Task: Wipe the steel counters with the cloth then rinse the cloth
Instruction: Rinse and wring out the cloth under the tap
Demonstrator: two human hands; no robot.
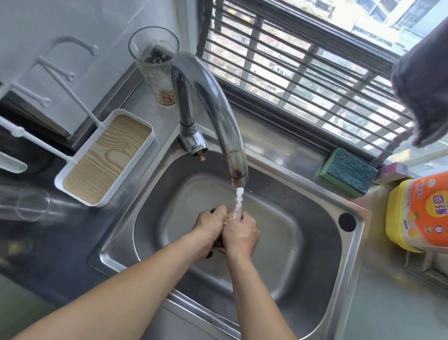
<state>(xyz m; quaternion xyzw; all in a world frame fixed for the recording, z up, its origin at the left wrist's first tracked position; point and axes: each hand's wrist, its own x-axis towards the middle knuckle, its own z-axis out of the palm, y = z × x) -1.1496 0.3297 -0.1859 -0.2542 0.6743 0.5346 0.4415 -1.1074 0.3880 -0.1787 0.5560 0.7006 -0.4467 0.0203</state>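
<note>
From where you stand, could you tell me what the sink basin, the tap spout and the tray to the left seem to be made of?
The sink basin looks like brushed stainless steel: grey with soft, dull reflections. The tap spout seems chromed metal, shiny but stained brownish near its mouth. The tray appears to be white plastic with a wood-grain base, possibly only printed.

The sink [318,259] basin lies open on both sides of the joined hands and toward its near wall. Above, the faucet [222,115] arches over the far part, its water stream [239,198] falling onto the hands. On the left surface a tray [107,157] sits against the sink rim, a glass [156,63] behind it. A sponge [348,171] rests on the far ledge; a detergent jug [427,212] crowds the right rim. A dark towel [440,72] hangs overhead at right.
</note>
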